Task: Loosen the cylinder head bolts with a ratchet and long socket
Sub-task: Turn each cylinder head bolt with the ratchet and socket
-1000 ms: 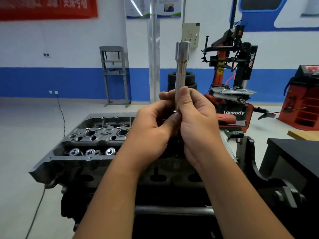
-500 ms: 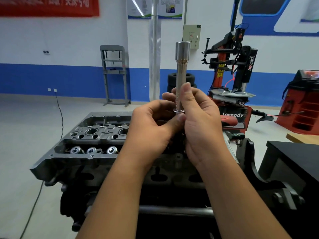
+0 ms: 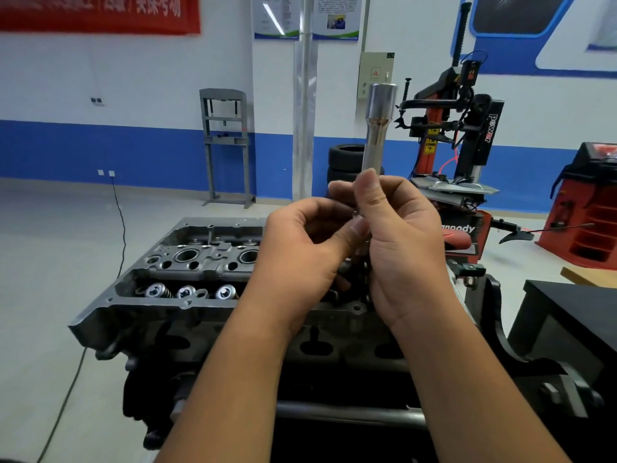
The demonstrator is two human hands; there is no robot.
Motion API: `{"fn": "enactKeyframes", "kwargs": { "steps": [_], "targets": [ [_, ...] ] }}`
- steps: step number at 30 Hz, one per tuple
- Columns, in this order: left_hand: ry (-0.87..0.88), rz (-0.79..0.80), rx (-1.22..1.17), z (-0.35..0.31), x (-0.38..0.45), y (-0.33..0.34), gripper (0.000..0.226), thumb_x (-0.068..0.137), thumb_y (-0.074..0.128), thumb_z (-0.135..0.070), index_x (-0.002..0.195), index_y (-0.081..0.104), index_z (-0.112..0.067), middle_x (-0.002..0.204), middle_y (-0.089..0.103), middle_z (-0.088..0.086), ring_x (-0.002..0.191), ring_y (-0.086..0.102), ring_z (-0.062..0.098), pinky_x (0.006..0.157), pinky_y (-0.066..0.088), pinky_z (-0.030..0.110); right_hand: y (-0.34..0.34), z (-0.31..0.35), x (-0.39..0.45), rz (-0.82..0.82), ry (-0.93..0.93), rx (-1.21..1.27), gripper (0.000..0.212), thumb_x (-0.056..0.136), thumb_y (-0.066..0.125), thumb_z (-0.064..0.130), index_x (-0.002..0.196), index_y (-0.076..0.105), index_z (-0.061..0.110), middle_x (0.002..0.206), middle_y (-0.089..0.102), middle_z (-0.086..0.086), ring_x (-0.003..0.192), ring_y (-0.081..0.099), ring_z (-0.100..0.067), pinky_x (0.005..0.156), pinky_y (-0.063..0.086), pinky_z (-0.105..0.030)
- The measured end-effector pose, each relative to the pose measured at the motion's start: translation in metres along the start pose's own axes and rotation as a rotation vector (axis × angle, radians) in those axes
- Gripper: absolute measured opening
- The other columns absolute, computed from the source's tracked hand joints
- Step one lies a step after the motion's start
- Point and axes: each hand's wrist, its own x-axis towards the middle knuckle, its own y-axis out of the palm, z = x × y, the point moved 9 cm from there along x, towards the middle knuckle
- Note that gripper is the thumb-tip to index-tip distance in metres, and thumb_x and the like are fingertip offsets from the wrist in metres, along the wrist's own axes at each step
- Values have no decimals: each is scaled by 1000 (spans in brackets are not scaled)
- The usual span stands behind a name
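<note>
Head view: long socket (image 3: pixel 376 128) held upright, wide end up, above the cylinder head (image 3: pixel 187 262). Right hand (image 3: pixel 400 242) grips its lower shaft, thumb along the front. Left hand (image 3: pixel 300 259) curled at the socket's base, thumb touching it; whatever it holds there is hidden. Tire changer (image 3: pixel 460 128) stands behind.

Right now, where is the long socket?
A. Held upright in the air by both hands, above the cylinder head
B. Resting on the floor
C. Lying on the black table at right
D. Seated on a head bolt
A: the long socket stands upright, wide end up, the right hand gripping its lower shaft and the left hand pinching at its base, above the cylinder head.
</note>
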Motion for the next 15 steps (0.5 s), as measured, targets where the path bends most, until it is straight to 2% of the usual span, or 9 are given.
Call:
{"fn": "enactKeyframes", "kwargs": {
  "steps": [2, 5, 8, 11, 13, 15],
  "targets": [
    [-16, 44, -18, 1, 0, 2, 26, 91, 75, -27, 115, 75, -20, 106, 80, 0, 97, 78, 20, 60, 60, 32, 0, 1, 0, -7, -19, -42, 31, 82, 70, 44, 90, 70, 14, 104, 79, -6, 103, 75, -31, 80, 63, -48],
    [-71, 130, -84, 4, -1, 9, 24, 102, 65, -20, 124, 74, -23, 114, 79, -1, 106, 76, 21, 69, 64, 40, 2, 0, 1, -4, -8, -52, 35, 88, 62, 46, 90, 75, 14, 103, 79, -5, 101, 76, -24, 79, 62, -38],
    [-51, 62, -36, 4, 0, 4, 21, 99, 70, -15, 117, 75, -23, 106, 80, -1, 95, 78, 19, 59, 59, 31, 1, -3, 1, 0, 15, -33, 32, 86, 66, 47, 87, 77, 16, 100, 79, -8, 97, 76, -29, 78, 63, -45],
    [-11, -5, 24, 0, 0, -1, 25, 81, 84, -25, 105, 76, -23, 97, 80, -1, 87, 78, 16, 57, 57, 27, -2, -3, 0, -9, 24, -8, 33, 77, 77, 41, 93, 70, 13, 102, 79, -11, 102, 74, -40, 84, 61, -60],
    [-4, 1, 23, 0, -1, -1, 31, 77, 83, -33, 106, 76, -23, 99, 80, -2, 88, 78, 16, 59, 59, 28, -2, -2, -1, -5, 24, -10, 35, 78, 76, 39, 96, 68, 10, 103, 79, -11, 102, 74, -39, 83, 62, -57],
    [-29, 73, -31, 0, -1, 7, 25, 90, 76, -26, 116, 75, -22, 106, 80, -2, 96, 78, 18, 63, 61, 31, -1, -1, -1, -2, 12, -34, 33, 83, 71, 41, 95, 70, 11, 102, 79, -9, 100, 76, -32, 80, 62, -48]
  ]
}}
